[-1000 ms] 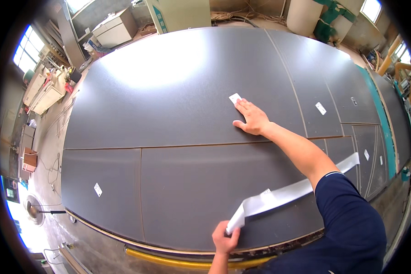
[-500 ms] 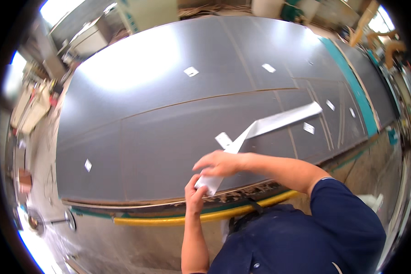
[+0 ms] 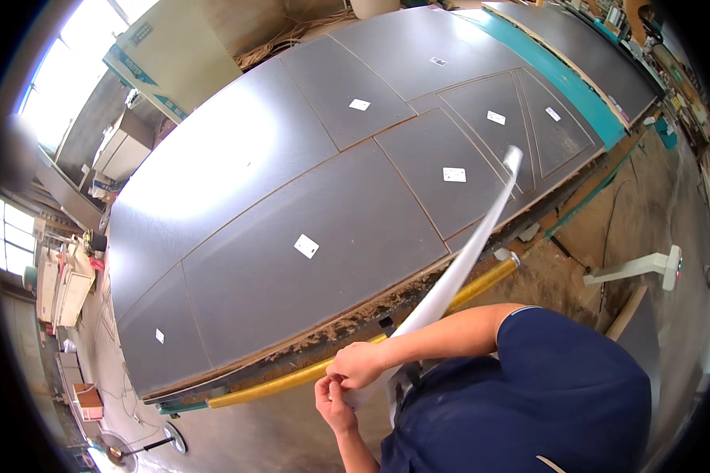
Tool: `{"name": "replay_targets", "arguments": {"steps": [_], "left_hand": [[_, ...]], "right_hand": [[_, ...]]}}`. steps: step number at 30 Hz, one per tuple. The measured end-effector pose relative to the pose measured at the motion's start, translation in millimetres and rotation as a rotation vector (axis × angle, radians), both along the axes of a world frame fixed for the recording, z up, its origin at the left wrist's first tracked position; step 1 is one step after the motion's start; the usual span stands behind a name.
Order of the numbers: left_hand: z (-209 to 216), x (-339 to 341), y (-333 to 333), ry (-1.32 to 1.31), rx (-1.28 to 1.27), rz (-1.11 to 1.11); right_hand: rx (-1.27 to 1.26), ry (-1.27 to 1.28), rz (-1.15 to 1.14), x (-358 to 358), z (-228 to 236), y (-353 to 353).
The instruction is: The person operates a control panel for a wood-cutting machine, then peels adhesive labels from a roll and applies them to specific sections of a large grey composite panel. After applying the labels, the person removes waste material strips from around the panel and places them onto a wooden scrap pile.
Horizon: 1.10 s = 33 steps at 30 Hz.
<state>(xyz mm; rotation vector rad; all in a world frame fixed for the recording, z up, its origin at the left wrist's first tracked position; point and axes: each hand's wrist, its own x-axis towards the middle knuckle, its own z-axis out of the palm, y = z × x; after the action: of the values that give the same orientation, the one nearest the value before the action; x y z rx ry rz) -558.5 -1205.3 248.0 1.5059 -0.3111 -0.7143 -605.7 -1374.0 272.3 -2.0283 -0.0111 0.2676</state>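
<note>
Your left hand (image 3: pixel 335 404) and right hand (image 3: pixel 359 364) are meeting in front of your body, just beyond the near edge of the dark grey board (image 3: pixel 260 296) as seen from above. Left fingers are staying bent, thumb against fingertip, gripping the near end of the long white strip (image 3: pixel 450 284). Right fingers are bending inward at the left fingertips; cannot tell whether they are pinching anything.

Strip: running from your hands, passing behind your right forearm (image 3: pixel 442 335), then slanting up and right across the board's edge. Its far end is curling over near the right-hand pieces; cannot tell whether it is touching them.

Board: thin cut lines are dividing it into several pieces. 7 white labels are showing, 1 of them (image 3: pixel 306 246) lying on the long near piece, another (image 3: pixel 454 174) to its right. Strong glare is whitening the far left part.

Along the near edge a yellow tube (image 3: pixel 292 388) is running under your hands in the view. A teal band (image 3: pixel 560 71) is lying beside the board's right end. A white stand (image 3: pixel 635 270) is standing right of your navy sleeve (image 3: pixel 564 355).
</note>
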Motion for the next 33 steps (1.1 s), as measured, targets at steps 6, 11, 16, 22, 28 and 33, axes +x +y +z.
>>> {"name": "replay_targets", "arguments": {"steps": [6,11,16,22,28,33], "left_hand": [[5.5,2.0,59.9,-0.018,0.001,0.097],[-28.9,33.0,196.3,0.195,-0.085,0.498],[-25.9,69.9,448.4,0.186,0.103,1.22],[50.0,101.4,542.3,0.182,-0.168,1.022],[40.6,187.6,569.5,0.039,0.159,0.777],[-29.4,277.9,786.8,0.095,0.107,1.327]], "right_hand": [[-0.065,-0.038,0.095,13.0,5.6,56.1],[-0.014,-0.156,0.344,54.9,11.4,175.6],[0.301,-0.269,0.299,141.7,13.0,304.1],[0.318,0.021,0.347,247.3,46.9,450.0],[0.346,0.127,0.56,308.6,27.6,560.2],[0.216,0.445,0.995,389.4,-26.6,579.1]]}}
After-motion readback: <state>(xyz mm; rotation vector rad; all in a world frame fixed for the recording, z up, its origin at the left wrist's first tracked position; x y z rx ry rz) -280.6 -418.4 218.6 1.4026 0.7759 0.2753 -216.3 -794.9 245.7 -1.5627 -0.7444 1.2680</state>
